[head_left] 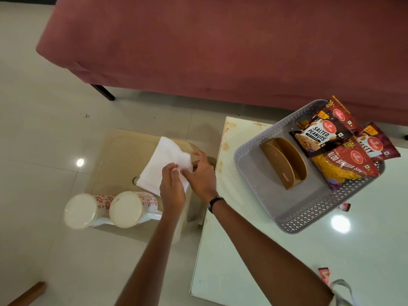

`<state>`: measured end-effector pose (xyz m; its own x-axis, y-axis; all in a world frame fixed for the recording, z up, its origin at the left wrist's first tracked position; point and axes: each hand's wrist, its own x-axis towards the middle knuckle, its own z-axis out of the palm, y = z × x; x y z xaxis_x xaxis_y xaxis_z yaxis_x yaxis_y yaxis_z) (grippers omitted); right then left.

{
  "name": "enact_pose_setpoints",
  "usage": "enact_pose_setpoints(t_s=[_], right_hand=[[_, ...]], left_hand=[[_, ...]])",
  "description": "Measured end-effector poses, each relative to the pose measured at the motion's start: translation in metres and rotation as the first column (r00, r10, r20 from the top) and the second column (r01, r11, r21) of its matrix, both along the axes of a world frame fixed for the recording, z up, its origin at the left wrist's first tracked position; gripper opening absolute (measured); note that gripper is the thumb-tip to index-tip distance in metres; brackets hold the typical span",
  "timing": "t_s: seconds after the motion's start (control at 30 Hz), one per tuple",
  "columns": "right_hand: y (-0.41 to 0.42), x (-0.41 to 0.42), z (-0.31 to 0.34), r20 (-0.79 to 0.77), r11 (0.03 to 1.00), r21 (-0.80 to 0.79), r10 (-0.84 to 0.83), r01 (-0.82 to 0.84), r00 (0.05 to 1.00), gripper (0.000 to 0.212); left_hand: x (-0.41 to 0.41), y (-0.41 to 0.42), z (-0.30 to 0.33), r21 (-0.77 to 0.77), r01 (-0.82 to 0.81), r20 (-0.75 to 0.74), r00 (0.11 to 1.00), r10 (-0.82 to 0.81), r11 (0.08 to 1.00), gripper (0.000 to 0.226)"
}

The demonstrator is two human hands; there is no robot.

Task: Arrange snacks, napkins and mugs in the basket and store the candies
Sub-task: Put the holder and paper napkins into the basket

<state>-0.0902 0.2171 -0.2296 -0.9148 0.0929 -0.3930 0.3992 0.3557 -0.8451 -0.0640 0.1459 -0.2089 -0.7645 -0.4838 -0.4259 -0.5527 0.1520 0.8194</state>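
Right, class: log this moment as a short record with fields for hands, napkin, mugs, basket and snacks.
hands: left hand and right hand both pinch the napkin
napkin: white, partly folded, held over the stool
mugs: two mugs, upside down, side by side on the stool
basket: grey basket on the white table, brown holder inside
snacks: packets leaning at the basket's far end

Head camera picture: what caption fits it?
Two hands handle a white paper napkin near two floral mugs.
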Motion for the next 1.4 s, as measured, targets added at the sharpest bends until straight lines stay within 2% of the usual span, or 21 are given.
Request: enact_pose_setpoints(t_s=[0.07,0.2,0.27,0.37,0.43,0.5,0.57,0.63,0.73,0.8,0.9,1.0,1.1,1.17,1.2,1.27,1.33,1.4], right_hand=[[0.008,0.000,0.004,0.022,0.999,-0.044,-0.014,0.015,1.000,0.026],[0.034,0.003,0.022,0.131,0.947,-0.299,-0.084,0.121,0.988,0.013],[0.054,0.001,0.035,0.168,0.893,-0.419,-0.100,0.163,0.981,0.012],[0.096,-0.005,0.062,0.156,0.872,-0.479,-0.027,0.100,0.987,0.018],[0.128,-0.008,0.083,0.143,0.860,-0.508,0.040,0.038,0.989,0.022],[0.158,-0.010,0.100,0.144,0.839,-0.544,0.099,-0.005,0.985,0.025],[0.183,-0.010,0.111,0.146,0.811,-0.585,0.119,-0.011,0.982,0.027],[0.201,-0.008,0.119,0.152,0.811,-0.585,0.088,0.018,0.984,0.028],[0.222,-0.001,0.124,0.125,0.867,-0.495,0.001,0.061,0.992,0.029],[0.233,0.007,0.121,0.108,0.881,-0.456,-0.088,0.128,0.990,0.030],[0.242,0.019,0.111,0.103,0.843,-0.451,-0.279,0.295,0.955,0.030],[0.246,0.030,0.102,0.153,0.803,-0.369,-0.445,0.469,0.882,0.032],[0.252,0.037,0.094,0.143,0.799,-0.341,-0.476,0.495,0.868,0.039],[0.255,0.042,0.091,0.056,0.889,-0.178,-0.420,0.423,0.906,0.050],[0.256,0.045,0.090,-0.032,0.932,-0.040,-0.361,0.360,0.932,0.058],[0.256,0.051,0.094,-0.285,0.952,0.194,-0.178,0.238,0.942,0.074],[0.255,0.055,0.105,-0.457,0.937,0.338,0.078,0.092,0.886,0.078],[0.253,0.058,0.113,-0.504,0.893,0.441,0.333,-0.094,0.797,0.066]], left_hand=[[0.004,0.004,0.000,0.013,0.012,-0.021,1.000,-0.012,1.000,0.028],[0.008,0.020,0.005,0.010,0.019,-0.080,0.997,-0.018,1.000,0.029],[0.008,0.030,0.013,-0.032,-0.011,-0.137,0.991,0.007,0.999,0.033],[0.002,0.040,0.031,-0.033,-0.065,-0.190,0.980,0.058,0.997,0.042],[-0.005,0.046,0.043,0.128,-0.058,-0.165,0.983,0.078,0.990,0.038],[-0.012,0.055,0.059,0.356,0.044,-0.129,0.992,0.003,0.934,0.035],[-0.016,0.069,0.078,0.530,0.148,-0.095,0.989,-0.115,0.835,0.047],[-0.015,0.087,0.095,0.662,0.218,-0.071,0.971,-0.229,0.717,0.045],[-0.009,0.114,0.102,0.746,0.249,-0.062,0.949,-0.308,0.617,0.035],[-0.002,0.125,0.097,0.801,0.208,-0.064,0.962,-0.265,0.561,0.045],[0.016,0.135,0.089,0.891,0.125,-0.034,0.977,-0.212,0.435,0.059],[0.037,0.146,0.083,0.933,0.160,-0.095,0.974,-0.208,0.322,0.044],[0.044,0.158,0.077,0.915,0.237,-0.176,0.963,-0.206,0.326,0.050],[0.042,0.165,0.078,0.901,0.218,-0.164,0.971,-0.172,0.375,0.053],[0.040,0.167,0.078,0.896,0.207,-0.154,0.975,-0.162,0.393,0.053],[0.038,0.170,0.081,0.888,0.208,-0.154,0.975,-0.161,0.410,0.051],[0.037,0.173,0.084,0.880,0.230,-0.168,0.969,-0.179,0.417,0.049],[0.036,0.176,0.088,0.873,0.257,-0.181,0.960,-0.213,0.415,0.045]])
